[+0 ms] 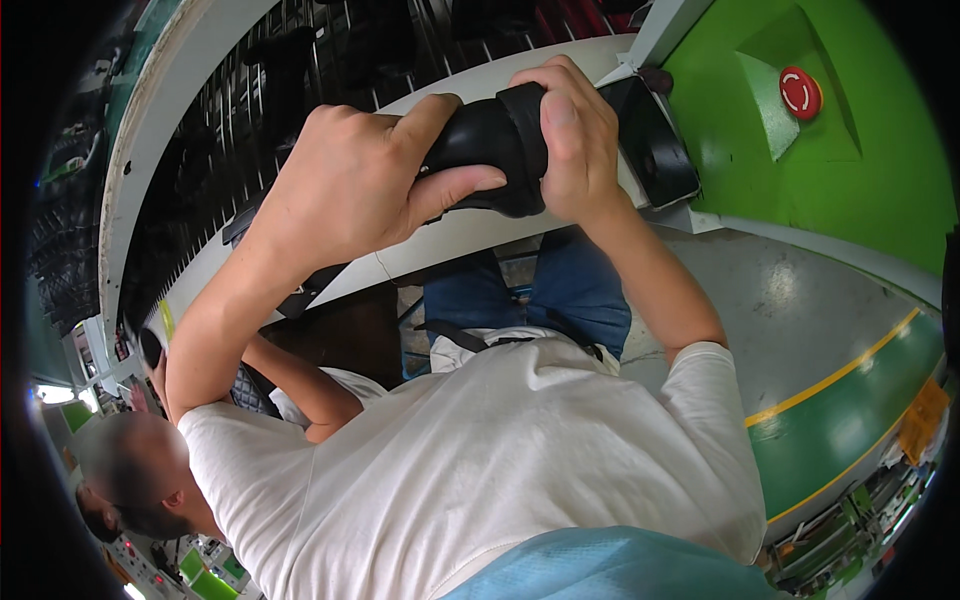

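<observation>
Above the pale ledge (425,250), both hands hold a glossy black piece (490,140) that looks like a shoe upper. My left hand (365,170) grips its left end, thumb stretched along the near side and fingers mostly hidden behind. At the other end, my right hand (580,140) is wrapped round the piece beside a raised black band. The band's exact form is partly covered by the fingers. Just right of my right hand, a flat black object (655,140) lies by the ledge's end; its kind is unclear.
Rows of thin metal rods (430,40) with dark pieces among them stand beyond the ledge. To the right is a green machine panel (730,100) with a red emergency stop button (800,93). A co-worker (140,470) sits close at my left, one arm (310,390) near mine.
</observation>
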`<move>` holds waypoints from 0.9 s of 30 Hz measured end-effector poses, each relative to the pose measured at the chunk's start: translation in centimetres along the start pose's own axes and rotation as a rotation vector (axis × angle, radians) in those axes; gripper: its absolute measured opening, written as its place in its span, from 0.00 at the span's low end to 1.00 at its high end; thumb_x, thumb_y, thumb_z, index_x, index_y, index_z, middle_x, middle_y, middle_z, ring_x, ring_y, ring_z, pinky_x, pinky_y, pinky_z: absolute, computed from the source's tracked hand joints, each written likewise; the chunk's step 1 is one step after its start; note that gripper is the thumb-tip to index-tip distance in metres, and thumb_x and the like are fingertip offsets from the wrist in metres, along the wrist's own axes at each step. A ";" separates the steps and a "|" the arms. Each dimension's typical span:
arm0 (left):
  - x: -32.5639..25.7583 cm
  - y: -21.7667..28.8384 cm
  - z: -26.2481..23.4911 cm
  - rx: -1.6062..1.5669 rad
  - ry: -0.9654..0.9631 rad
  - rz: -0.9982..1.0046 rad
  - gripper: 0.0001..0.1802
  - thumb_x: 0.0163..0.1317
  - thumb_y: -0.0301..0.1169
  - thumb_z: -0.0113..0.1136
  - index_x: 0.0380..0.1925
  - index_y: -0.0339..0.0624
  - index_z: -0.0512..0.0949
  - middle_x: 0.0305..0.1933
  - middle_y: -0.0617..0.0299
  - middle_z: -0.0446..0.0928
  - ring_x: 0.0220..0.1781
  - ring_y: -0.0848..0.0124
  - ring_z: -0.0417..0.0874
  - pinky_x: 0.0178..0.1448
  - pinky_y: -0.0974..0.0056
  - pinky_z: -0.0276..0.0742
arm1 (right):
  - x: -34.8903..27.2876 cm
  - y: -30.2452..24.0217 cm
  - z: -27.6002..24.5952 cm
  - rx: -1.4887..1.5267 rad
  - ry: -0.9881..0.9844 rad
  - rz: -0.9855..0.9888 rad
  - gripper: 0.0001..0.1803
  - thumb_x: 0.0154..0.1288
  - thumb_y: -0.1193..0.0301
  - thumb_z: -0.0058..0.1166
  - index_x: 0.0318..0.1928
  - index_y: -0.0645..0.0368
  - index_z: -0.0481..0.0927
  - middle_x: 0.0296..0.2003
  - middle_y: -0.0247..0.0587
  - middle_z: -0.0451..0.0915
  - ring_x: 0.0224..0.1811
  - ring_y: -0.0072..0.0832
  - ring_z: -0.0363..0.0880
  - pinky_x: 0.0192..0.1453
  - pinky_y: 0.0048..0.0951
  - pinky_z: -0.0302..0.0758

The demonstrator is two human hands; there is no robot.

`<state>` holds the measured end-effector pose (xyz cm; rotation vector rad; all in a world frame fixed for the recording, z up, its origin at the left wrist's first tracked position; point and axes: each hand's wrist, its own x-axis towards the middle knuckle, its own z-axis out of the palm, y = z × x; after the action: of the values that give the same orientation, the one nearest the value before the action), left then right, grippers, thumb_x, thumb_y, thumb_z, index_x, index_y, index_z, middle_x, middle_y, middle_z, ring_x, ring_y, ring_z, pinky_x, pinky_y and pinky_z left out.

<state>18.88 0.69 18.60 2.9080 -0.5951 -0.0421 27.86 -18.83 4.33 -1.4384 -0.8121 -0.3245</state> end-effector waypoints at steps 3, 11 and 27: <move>-0.5 0.6 0.4 0.029 0.036 0.035 0.36 0.67 0.54 0.80 0.57 0.30 0.84 0.21 0.49 0.82 0.23 0.47 0.87 0.29 0.54 0.80 | -0.4 -1.0 -0.5 -0.029 -0.044 -0.005 0.19 0.82 0.61 0.49 0.46 0.65 0.84 0.34 0.48 0.79 0.34 0.45 0.81 0.40 0.41 0.78; -1.7 -0.1 1.0 0.046 0.121 0.064 0.37 0.65 0.56 0.80 0.55 0.30 0.85 0.19 0.48 0.80 0.21 0.46 0.84 0.28 0.54 0.79 | 0.1 -1.9 -0.2 -0.187 -0.066 -0.103 0.16 0.80 0.62 0.55 0.45 0.64 0.84 0.35 0.46 0.81 0.34 0.48 0.81 0.39 0.44 0.79; -7.7 -1.3 1.4 0.105 0.226 0.307 0.25 0.55 0.19 0.72 0.55 0.48 0.90 0.65 0.62 0.90 0.80 0.56 0.81 0.92 0.41 0.65 | -8.1 -0.2 -0.1 0.116 -0.529 0.314 0.55 0.50 0.64 0.92 0.77 0.55 0.73 0.66 0.48 0.84 0.70 0.39 0.83 0.78 0.43 0.77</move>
<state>12.24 4.71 16.98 2.8261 -1.0172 0.3611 22.08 -21.09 -0.84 -1.5337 -0.9863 0.3532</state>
